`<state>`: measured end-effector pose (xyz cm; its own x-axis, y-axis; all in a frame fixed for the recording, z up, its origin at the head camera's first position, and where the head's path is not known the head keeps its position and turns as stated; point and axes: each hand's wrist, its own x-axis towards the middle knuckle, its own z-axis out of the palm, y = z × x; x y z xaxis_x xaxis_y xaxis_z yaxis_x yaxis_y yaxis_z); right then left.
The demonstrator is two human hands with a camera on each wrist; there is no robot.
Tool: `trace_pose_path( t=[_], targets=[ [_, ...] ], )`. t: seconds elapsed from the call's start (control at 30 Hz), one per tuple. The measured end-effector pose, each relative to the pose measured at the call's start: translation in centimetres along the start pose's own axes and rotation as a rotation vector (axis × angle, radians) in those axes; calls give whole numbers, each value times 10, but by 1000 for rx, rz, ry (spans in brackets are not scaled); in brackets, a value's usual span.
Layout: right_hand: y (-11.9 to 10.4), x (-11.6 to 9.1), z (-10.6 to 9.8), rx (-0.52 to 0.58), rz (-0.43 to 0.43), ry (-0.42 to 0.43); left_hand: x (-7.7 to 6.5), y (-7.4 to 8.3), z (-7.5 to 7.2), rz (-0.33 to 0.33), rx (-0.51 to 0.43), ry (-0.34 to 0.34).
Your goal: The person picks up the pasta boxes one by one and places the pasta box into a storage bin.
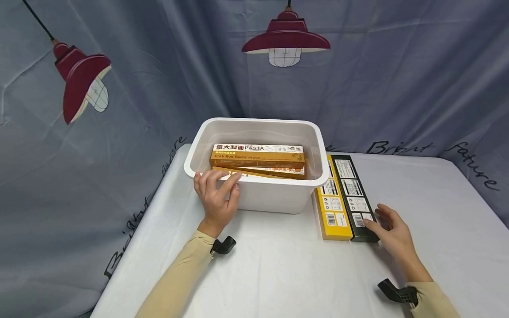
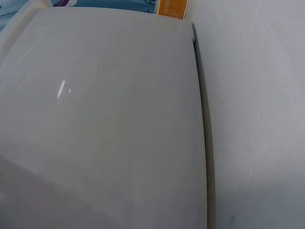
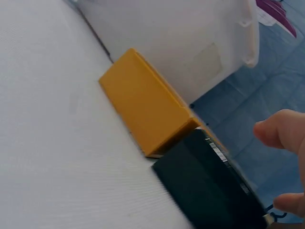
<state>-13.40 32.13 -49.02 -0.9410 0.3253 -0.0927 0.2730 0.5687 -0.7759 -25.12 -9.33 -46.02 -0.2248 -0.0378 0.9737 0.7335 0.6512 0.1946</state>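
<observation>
A white plastic bin (image 1: 274, 196) stands on the table, holding several pasta boxes; the topmost box (image 1: 258, 159) is brown and white and reads "Crab Roe flavor sauce". My left hand (image 1: 216, 198) grips the bin's front rim at its left, fingers bent over the edge. Right of the bin, a yellow box (image 1: 337, 232) and a black box (image 1: 363, 236) lie side by side. My right hand (image 1: 393, 234) is at the black box's near end, thumb over its top and fingers spread beyond its right side. In the right wrist view, fingertips show close to the black box (image 3: 205, 186).
A white cloth (image 1: 258, 265) covers the table. Behind and to the left hangs a grey-blue curtain (image 1: 358, 88) printed with red lamps and lettering. Each wrist carries a black camera mount, the left mount (image 1: 224, 245) being near the bin's front.
</observation>
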Motion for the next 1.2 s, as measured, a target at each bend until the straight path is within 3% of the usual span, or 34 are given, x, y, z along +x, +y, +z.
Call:
trace_pose_path(
  t=[0.23, 0.67, 1.2],
  targets=[
    [2, -2, 11, -61, -17, 20, 1, -1, -2, -1, 5, -14],
    [6, -3, 19, -194, -56, -35, 1, -1, -1, 0, 3, -5],
    [5, -2, 16, -184, -25, 1, 1, -2, -1, 0, 1, -8]
  ],
)
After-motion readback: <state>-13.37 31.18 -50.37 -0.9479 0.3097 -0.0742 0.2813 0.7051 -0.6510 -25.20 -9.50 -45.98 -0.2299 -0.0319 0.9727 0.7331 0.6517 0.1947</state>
